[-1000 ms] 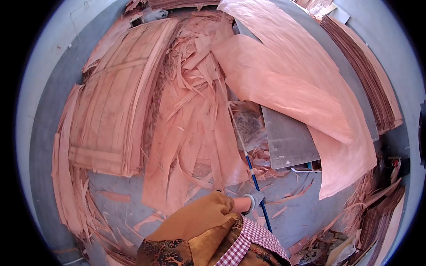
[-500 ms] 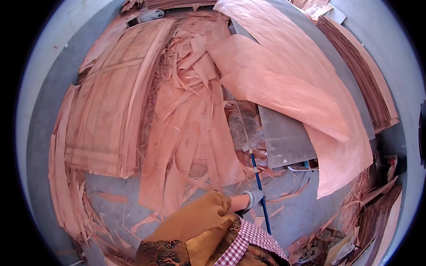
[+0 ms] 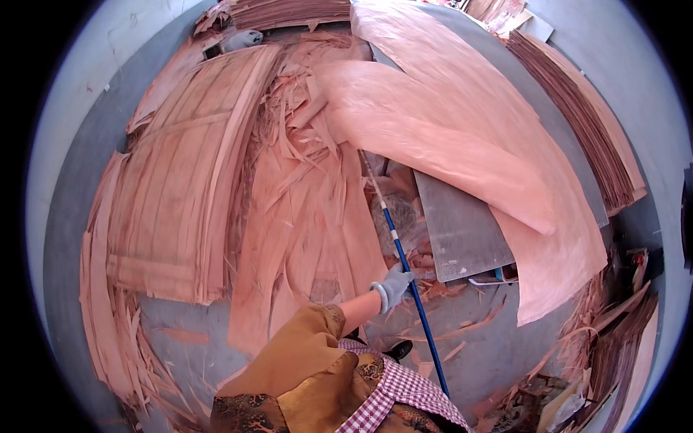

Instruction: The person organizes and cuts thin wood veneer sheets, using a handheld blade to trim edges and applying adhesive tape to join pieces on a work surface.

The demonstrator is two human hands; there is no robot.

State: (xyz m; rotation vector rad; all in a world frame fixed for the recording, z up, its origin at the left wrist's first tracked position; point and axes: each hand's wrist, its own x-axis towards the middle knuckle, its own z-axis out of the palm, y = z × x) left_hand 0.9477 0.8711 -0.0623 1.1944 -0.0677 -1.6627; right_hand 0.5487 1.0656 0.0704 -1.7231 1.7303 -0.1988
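My left hand, in a grey glove, grips a long pole, blue along its lower length and paler toward the top. The pole's far end reaches the lower edge of a large, wrinkled pink veneer sheet, which lies over another long sheet on a grey board. Left of the pole are torn veneer strips in a long heap. My right hand is not in view.
A stack of veneer sheets lies at the left. More stacks stand at the far edge and along the right wall. Plastic and scraps fill the gap beside the board. A dark shoe shows on the grey floor.
My gloved hand has moved forward and left along with the pole. The pole's far end is higher, and the upper veneer sheet's left end has shifted slightly left. A shoe has come into view.
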